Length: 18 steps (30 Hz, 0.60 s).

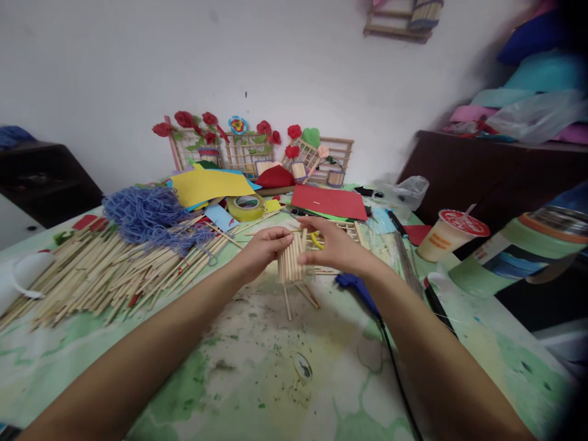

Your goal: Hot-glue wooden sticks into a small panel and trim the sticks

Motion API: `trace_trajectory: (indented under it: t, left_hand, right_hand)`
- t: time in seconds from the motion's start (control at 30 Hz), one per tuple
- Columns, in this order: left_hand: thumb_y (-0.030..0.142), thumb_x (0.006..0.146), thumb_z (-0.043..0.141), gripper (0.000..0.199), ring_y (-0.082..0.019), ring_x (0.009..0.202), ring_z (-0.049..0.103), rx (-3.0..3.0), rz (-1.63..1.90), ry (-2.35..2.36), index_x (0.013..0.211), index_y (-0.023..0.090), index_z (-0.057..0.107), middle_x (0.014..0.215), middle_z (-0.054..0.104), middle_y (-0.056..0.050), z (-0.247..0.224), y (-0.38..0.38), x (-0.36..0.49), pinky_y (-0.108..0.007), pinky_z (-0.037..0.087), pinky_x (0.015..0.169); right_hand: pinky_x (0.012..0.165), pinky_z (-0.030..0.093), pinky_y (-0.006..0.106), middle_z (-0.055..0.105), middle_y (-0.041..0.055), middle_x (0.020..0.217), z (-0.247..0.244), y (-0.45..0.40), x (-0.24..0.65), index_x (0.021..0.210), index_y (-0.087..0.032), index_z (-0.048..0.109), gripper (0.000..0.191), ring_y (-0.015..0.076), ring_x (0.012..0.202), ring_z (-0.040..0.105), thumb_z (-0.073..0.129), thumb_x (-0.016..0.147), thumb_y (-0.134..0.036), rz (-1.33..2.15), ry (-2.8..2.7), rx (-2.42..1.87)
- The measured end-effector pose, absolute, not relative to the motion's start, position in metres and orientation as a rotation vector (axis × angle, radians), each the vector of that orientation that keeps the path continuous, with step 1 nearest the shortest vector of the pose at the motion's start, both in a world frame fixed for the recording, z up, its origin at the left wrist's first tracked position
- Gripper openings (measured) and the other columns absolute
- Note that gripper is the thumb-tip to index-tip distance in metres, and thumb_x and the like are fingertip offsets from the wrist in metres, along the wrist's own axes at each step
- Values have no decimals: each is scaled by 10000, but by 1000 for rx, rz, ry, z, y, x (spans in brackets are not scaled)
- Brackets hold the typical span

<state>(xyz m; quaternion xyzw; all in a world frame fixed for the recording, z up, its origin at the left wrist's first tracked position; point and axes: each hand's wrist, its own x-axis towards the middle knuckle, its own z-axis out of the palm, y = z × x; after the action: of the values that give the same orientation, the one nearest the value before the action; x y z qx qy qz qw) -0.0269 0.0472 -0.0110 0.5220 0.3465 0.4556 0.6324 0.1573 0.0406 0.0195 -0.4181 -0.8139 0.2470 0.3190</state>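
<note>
A small bundle of short wooden sticks (290,262) stands upright side by side at the middle of the table. My left hand (267,250) pinches its upper left edge between thumb and fingers. On the right side, my right hand (331,245) is curved around the bundle with thumb and fingers apart; its thumb tip is at the sticks, and whether it presses on them is unclear. A few loose sticks (287,303) lie just below the bundle. Behind my right hand, a stick lattice (351,233) is partly hidden.
Blue yarn (144,214) and many sticks (114,269) cover the left side. Tape (246,207), yellow paper (209,187) and red paper (328,202) lie behind. At right are a blue glue gun (361,293) with its cord, a cup (448,236) and a bottle (514,251).
</note>
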Motion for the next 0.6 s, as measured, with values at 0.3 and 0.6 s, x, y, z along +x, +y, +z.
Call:
trace_trajectory:
  t: [0.3,0.6]
  left_hand:
    - [322,659,752,211,-93,628,500,1181,1067,771,746,153,659,703,580,12,-4,46,-29,-220,388,602]
    - [336,660,754,241,-91,635,499,1164,1073,771,794,155,668,717,571,13,-5,47,-30,-224,397,611]
  right_hand:
    - [1067,340,459,427,129,1427,25,34,168,1408,-222,350,984,284,1301,403,815,571,-452,370,-2431,-975]
    - [1044,374,444,482,120,1382,21,35,162,1364,-234,416,911,265,1257,460,824,571,-422,372,-2371,-935]
